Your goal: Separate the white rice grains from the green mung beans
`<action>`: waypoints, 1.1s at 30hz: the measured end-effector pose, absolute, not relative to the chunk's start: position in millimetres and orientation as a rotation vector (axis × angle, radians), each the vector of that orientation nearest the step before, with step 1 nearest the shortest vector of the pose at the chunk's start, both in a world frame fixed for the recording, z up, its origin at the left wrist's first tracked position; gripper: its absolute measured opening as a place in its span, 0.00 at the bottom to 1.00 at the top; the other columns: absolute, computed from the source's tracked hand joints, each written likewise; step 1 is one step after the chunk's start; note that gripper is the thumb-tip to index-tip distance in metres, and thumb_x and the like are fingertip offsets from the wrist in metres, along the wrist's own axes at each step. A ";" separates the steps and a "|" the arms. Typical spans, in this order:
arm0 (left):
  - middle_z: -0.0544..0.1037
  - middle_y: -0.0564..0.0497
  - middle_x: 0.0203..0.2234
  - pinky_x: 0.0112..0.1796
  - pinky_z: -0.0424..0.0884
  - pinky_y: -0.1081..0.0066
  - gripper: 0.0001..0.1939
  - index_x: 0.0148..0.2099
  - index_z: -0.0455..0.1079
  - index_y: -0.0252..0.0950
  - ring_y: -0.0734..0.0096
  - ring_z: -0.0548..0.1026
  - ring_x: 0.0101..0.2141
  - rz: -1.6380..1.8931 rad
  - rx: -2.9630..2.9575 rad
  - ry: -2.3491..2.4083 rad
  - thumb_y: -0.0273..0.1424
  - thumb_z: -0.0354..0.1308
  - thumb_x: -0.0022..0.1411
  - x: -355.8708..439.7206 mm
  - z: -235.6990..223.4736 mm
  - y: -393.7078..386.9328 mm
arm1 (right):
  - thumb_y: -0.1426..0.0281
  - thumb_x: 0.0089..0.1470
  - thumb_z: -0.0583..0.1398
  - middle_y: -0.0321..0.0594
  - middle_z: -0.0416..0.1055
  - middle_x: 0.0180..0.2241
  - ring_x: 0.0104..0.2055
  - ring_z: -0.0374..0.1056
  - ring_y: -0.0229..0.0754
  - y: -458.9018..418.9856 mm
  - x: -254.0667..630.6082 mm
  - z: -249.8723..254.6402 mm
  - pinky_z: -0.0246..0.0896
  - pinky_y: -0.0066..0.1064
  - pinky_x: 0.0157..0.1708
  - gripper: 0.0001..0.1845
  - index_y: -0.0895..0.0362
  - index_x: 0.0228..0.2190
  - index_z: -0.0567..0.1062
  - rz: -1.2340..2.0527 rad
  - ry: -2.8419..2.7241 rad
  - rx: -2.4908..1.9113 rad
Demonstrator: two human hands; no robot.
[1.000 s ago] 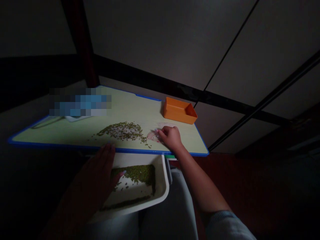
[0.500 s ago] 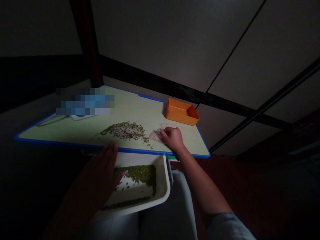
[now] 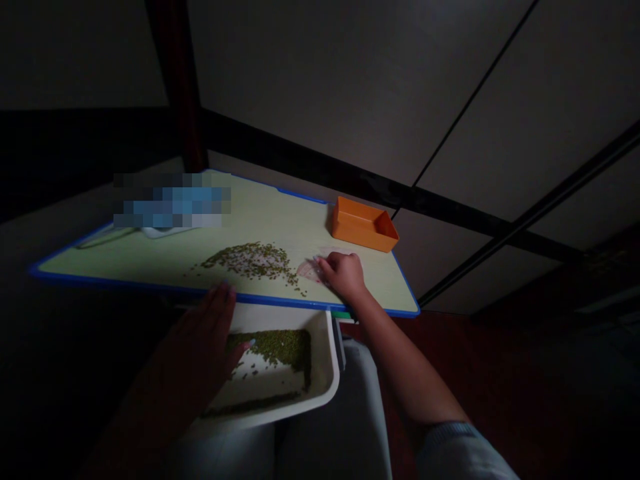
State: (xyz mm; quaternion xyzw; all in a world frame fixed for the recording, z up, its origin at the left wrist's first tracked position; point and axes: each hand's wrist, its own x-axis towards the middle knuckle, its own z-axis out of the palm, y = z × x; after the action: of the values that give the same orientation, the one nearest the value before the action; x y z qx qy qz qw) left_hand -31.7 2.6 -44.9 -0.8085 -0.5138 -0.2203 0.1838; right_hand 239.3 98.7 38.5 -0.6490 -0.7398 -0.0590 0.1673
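Observation:
On the pale tabletop [image 3: 150,263], my right hand [image 3: 345,272] rests with its fingers curled closed; whatever they may hold is hidden. A pinkish fan-shaped pattern [image 3: 306,269] shows beside its fingertips. To its left lies a loose pile of small green grains or seeds [image 3: 255,259], with a few strays toward the hand. My left hand [image 3: 207,327], in shadow, is open at the table's front edge, fingers together and thumb apart. Its thumb reaches over a white open drawer or tray [image 3: 327,390] below the tabletop, where more green grains [image 3: 285,347] lie.
An orange open box [image 3: 357,230] stands at the back right of the table. At the back left, a blurred blue item [image 3: 175,207] rests there, with a cord [image 3: 107,240] beside it. Blue trim [image 3: 280,301] borders the tabletop. My legs are under the tray, and panels rise behind.
Both hands stay in nearly the same places. The camera view has shifted very slightly; the grains, box and tray look unchanged.

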 end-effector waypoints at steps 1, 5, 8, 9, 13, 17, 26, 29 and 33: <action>0.61 0.28 0.64 0.56 0.64 0.51 0.41 0.69 0.39 0.24 0.44 0.61 0.63 -0.622 -2.283 -1.443 0.48 0.37 0.63 -31.8 -44.4 2.5 | 0.56 0.63 0.54 0.42 0.78 0.27 0.28 0.67 0.39 99.2 239.1 38.7 0.46 0.31 0.31 0.23 0.57 0.26 0.77 -0.176 -2.092 -1.869; 0.61 0.28 0.64 0.58 0.63 0.51 0.41 0.68 0.41 0.23 0.44 0.61 0.63 -0.636 -2.279 -1.426 0.48 0.38 0.63 -31.5 -44.1 2.4 | 0.56 0.63 0.54 0.44 0.78 0.28 0.28 0.67 0.40 101.6 241.8 38.3 0.45 0.32 0.31 0.23 0.56 0.26 0.77 -0.185 -1.999 -1.944; 0.60 0.29 0.64 0.58 0.63 0.51 0.41 0.69 0.40 0.24 0.45 0.60 0.64 -0.635 -2.274 -1.450 0.48 0.38 0.63 -31.2 -46.0 2.9 | 0.56 0.63 0.54 0.42 0.77 0.27 0.27 0.66 0.38 102.6 245.1 37.1 0.45 0.31 0.30 0.23 0.57 0.25 0.76 -0.160 -1.985 -1.910; 0.60 0.29 0.65 0.58 0.62 0.51 0.42 0.69 0.40 0.24 0.45 0.60 0.64 -0.630 -2.278 -1.460 0.49 0.38 0.63 -31.2 -46.8 3.0 | 0.56 0.63 0.54 0.41 0.77 0.26 0.26 0.66 0.37 102.6 245.8 36.7 0.45 0.31 0.30 0.23 0.57 0.24 0.76 -0.144 -1.997 -1.882; 0.57 0.30 0.66 0.60 0.61 0.51 0.42 0.69 0.42 0.25 0.47 0.58 0.65 -0.603 -2.316 -1.519 0.49 0.40 0.62 -31.1 -49.2 2.9 | 0.56 0.63 0.54 0.39 0.76 0.24 0.26 0.65 0.37 101.9 244.8 36.0 0.45 0.30 0.30 0.23 0.57 0.23 0.75 -0.117 -2.048 -1.798; 0.55 0.32 0.67 0.60 0.60 0.51 0.41 0.69 0.42 0.26 0.48 0.56 0.66 -0.618 -2.327 -1.578 0.47 0.42 0.62 -30.1 -48.4 1.3 | 0.55 0.63 0.53 0.42 0.77 0.26 0.28 0.68 0.39 102.3 239.1 39.0 0.47 0.31 0.32 0.23 0.56 0.26 0.77 -0.150 -2.085 -1.842; 0.57 0.31 0.66 0.60 0.59 0.50 0.40 0.68 0.44 0.25 0.47 0.55 0.66 -0.621 -2.362 -1.568 0.47 0.42 0.62 -30.5 -44.9 1.2 | 0.56 0.65 0.49 0.51 0.79 0.33 0.36 0.74 0.47 113.0 235.9 46.7 0.52 0.38 0.42 0.25 0.58 0.32 0.78 -0.253 -2.048 -2.131; 0.57 0.30 0.66 0.60 0.59 0.50 0.41 0.68 0.43 0.25 0.47 0.56 0.66 -0.621 -2.364 -1.559 0.47 0.42 0.62 -30.6 -44.1 1.1 | 0.56 0.65 0.48 0.54 0.79 0.33 0.36 0.74 0.49 115.4 240.8 47.4 0.52 0.40 0.43 0.26 0.60 0.34 0.78 -0.331 -1.996 -2.165; 0.57 0.30 0.66 0.60 0.59 0.50 0.40 0.68 0.43 0.24 0.46 0.56 0.66 -0.640 -2.357 -1.538 0.46 0.42 0.62 -30.7 -43.8 1.0 | 0.57 0.65 0.49 0.54 0.79 0.32 0.36 0.74 0.50 116.5 246.6 47.5 0.52 0.40 0.43 0.25 0.60 0.34 0.79 -0.345 -1.921 -2.205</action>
State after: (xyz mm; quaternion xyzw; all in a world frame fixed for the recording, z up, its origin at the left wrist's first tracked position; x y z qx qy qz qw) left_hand -30.7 1.0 -43.8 -0.8100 -0.5285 -0.2198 0.1275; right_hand 246.6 116.5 47.5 -0.7452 -0.6491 -0.1165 0.0985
